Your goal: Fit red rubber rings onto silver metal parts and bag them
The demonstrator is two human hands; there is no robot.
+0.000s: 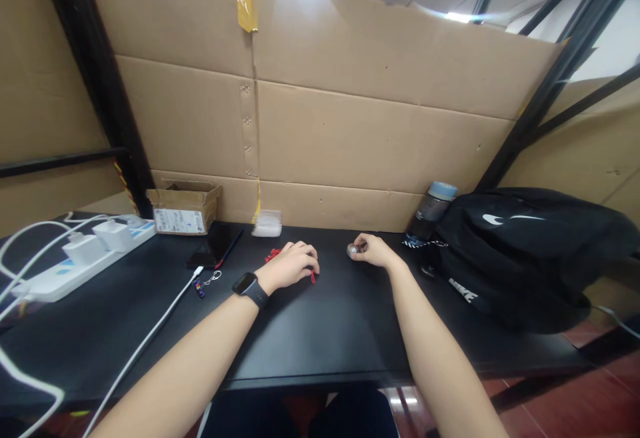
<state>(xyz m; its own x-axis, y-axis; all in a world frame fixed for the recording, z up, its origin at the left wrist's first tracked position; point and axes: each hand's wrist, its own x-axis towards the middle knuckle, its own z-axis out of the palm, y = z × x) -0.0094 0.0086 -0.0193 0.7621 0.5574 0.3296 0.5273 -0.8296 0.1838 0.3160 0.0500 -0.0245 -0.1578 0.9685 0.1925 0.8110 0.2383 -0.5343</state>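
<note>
My left hand (293, 265), with a dark watch (245, 284) on its wrist, rests palm down over a red item (273, 255) on the black table. A small red loop (313, 277) shows under its fingertips. The fingers are curled, and their grip on the red item is partly hidden. To the right, my right hand (371, 251) pinches a small round clear object (353, 250) between thumb and fingers, at the tabletop.
On the left are a white power strip (95, 258), an open cardboard box (184, 210), a phone (215, 246) and a keychain (201, 287). Behind my left hand lies a clear plastic pack (267, 223). A bottle (431, 211) and black backpack (525, 258) stand right.
</note>
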